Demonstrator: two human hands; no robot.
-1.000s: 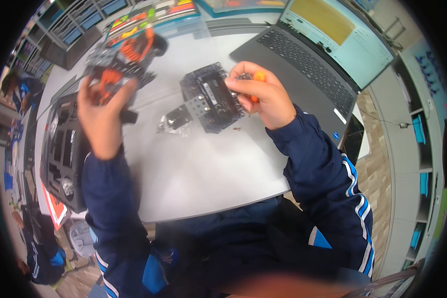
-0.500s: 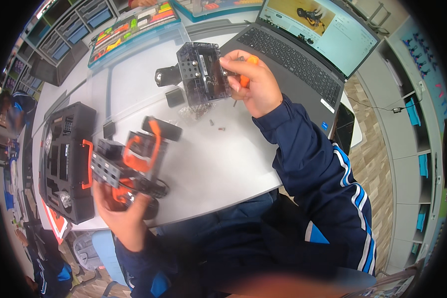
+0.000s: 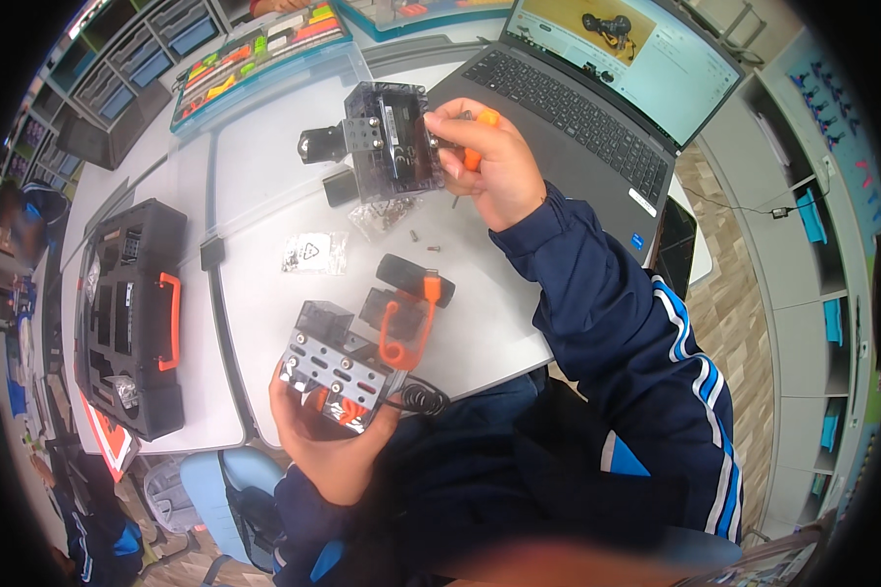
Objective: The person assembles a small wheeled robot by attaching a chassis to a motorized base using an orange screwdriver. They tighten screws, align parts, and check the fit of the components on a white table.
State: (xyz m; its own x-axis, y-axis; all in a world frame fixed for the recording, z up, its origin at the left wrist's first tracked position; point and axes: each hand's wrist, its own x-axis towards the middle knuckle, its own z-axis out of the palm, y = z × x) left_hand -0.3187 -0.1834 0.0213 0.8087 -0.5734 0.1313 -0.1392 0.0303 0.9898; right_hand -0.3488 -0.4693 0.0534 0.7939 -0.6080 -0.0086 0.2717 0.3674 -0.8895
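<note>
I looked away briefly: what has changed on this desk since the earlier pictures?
The left hand has brought the grey metal assembly with orange cables nearer the person and rightward; the black box-shaped part has shifted farther away. Unchanged: the right hand holds the small orange object; the open grey laptop stays put.

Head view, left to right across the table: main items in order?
Black foam-lined case with orange handle → left hand holding grey perforated-metal assembly → right hand gripping orange object → dark grey laptop.

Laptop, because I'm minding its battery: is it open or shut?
Open: the laptop has its keyboard exposed and its screen raised and lit.
</note>
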